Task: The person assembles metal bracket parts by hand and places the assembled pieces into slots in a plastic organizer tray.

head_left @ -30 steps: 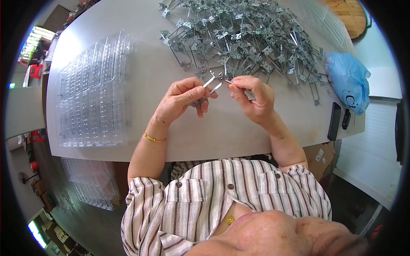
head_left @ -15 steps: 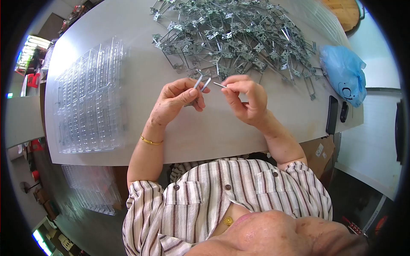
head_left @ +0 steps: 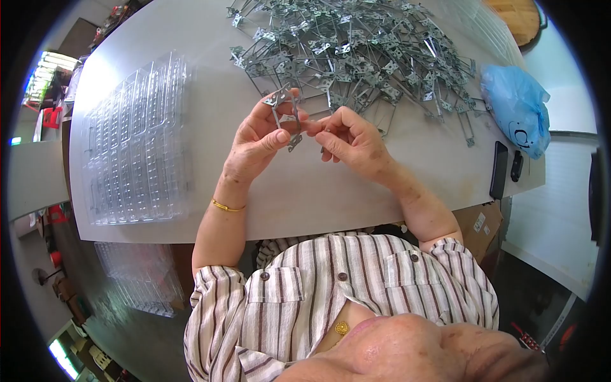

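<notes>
In my left hand (head_left: 254, 140) is a small metal bracket frame (head_left: 277, 99), pinched between thumb and fingers. The frame has perforated end plates joined by thin rods and is held tilted above the table. My right hand (head_left: 353, 141) is beside it with curled fingers, its fingertips close to the frame. Whatever those fingers hold is hidden. Beyond both hands lies a large tangled pile of similar metal bracket frames (head_left: 344, 60).
Clear plastic trays (head_left: 137, 146) lie stacked on the table (head_left: 286, 216) at the left, with more trays (head_left: 143, 277) below. A blue plastic bag (head_left: 517, 108) and a black phone (head_left: 499, 170) are at the right. A cardboard box (head_left: 477, 226) stands under the table edge.
My left hand has turned the frame so its plates and rods show. My right hand has moved left and down toward it, and the thin metal rod seen in its fingers is now out of sight.
</notes>
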